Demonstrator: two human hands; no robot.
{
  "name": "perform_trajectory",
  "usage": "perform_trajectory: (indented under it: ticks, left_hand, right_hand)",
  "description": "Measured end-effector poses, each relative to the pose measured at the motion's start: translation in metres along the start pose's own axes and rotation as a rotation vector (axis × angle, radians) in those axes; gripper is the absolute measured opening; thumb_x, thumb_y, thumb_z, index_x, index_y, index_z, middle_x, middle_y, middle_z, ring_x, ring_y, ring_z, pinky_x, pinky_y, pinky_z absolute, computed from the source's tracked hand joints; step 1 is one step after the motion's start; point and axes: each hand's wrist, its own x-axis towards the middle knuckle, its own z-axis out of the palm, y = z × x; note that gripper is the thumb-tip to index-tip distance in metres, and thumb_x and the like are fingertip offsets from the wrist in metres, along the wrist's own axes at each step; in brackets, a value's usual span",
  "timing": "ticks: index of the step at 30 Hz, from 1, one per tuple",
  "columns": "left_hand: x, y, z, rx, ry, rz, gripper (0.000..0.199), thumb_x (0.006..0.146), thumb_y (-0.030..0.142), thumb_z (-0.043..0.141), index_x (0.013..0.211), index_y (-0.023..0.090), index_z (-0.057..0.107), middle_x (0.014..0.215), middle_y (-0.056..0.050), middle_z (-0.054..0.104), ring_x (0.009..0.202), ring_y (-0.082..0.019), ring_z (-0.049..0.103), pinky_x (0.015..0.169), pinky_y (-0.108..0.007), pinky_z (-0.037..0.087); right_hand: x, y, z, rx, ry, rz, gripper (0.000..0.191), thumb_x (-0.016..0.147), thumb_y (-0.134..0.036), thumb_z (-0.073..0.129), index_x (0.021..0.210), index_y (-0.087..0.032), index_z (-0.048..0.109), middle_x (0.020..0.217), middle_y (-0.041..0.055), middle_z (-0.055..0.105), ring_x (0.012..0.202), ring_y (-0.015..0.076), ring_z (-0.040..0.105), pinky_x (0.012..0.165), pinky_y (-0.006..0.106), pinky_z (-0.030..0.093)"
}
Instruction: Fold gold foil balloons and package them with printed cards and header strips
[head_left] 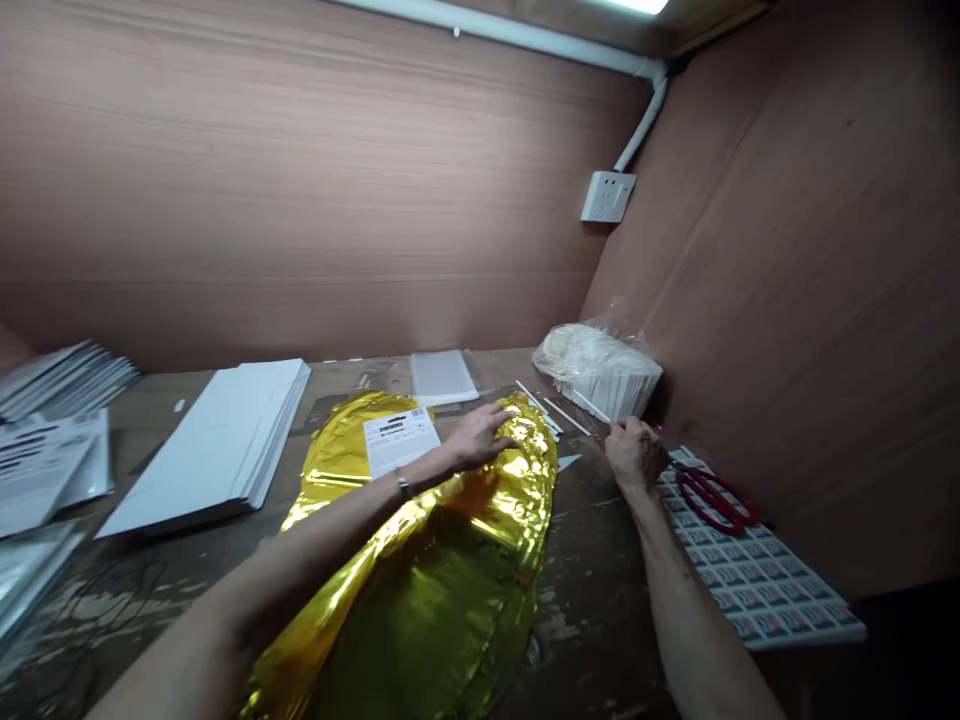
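Note:
A large gold foil balloon, flat and wrinkled, lies in front of me. My left hand rests on its upper part with the fingers apart. Between the thumb and fingers of my right hand is one end of a thin white straw, which points up and left. More white straws lie on the table between the balloon and that hand. Near my left hand, a white printed card sits on the foil.
Red-handled scissors lie on sticker sheets at the right. Behind them stands a plastic bag of white pieces. Clear bags lie at the back. White cards and printed packets are stacked on the left.

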Motion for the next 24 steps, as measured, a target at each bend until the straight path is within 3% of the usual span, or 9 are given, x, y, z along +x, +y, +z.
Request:
perform_trajectory:
  ticks: [4,8,12,18,24]
  left_hand:
    - [-0.079,-0.049,-0.029,0.091,-0.048,-0.079,0.055,0.072,0.05,0.046,0.113,0.013,0.043,0.125,-0.013,0.036,0.116,-0.026,0.029,0.095,-0.039,0.025]
    - [-0.124,-0.067,-0.028,0.138,-0.158,-0.151,0.062,0.07,0.055,0.044,0.117,0.015,0.038,0.128,-0.015,0.031,0.12,-0.032,0.019,0.093,-0.05,0.021]
    - [-0.132,-0.066,-0.021,0.104,-0.146,-0.169,0.057,0.068,0.057,0.045,0.109,0.017,0.043,0.122,-0.013,0.037,0.116,-0.03,0.026,0.09,-0.048,0.025]
    - [-0.134,-0.067,-0.026,0.093,-0.125,-0.142,0.039,0.076,0.051,0.038,0.092,0.018,0.051,0.105,-0.008,0.048,0.106,-0.026,0.036,0.083,-0.04,0.031]
    - [-0.133,-0.063,-0.026,0.177,-0.099,-0.215,0.06,0.069,0.058,0.042,0.114,0.019,0.039,0.118,-0.012,0.039,0.105,-0.028,0.037,0.081,-0.039,0.033]
  right_hand:
    - [-0.004,-0.02,0.003,0.221,-0.017,-0.139,0.021,0.073,-0.027,0.044,0.074,-0.015,0.061,0.072,0.0097,0.063,0.065,0.0185,0.054,0.053,0.025,0.03]
    - [-0.022,-0.054,-0.006,0.462,-0.114,-0.419,0.018,0.072,-0.025,0.045,0.067,-0.015,0.06,0.068,0.0063,0.061,0.064,0.0163,0.054,0.058,0.024,0.035]
    - [-0.053,-0.081,-0.027,0.546,-0.22,-0.582,0.015,0.072,-0.022,0.046,0.064,-0.016,0.058,0.067,0.0045,0.06,0.064,0.0151,0.054,0.059,0.024,0.037]
    - [-0.088,-0.095,-0.046,0.589,-0.282,-0.674,0.016,0.074,-0.021,0.045,0.065,-0.017,0.057,0.066,0.0044,0.059,0.065,0.0151,0.053,0.061,0.025,0.038]
    - [-0.094,-0.1,-0.051,0.571,-0.271,-0.676,0.016,0.074,-0.02,0.044,0.065,-0.016,0.057,0.068,0.0051,0.059,0.066,0.0153,0.053,0.062,0.025,0.038]
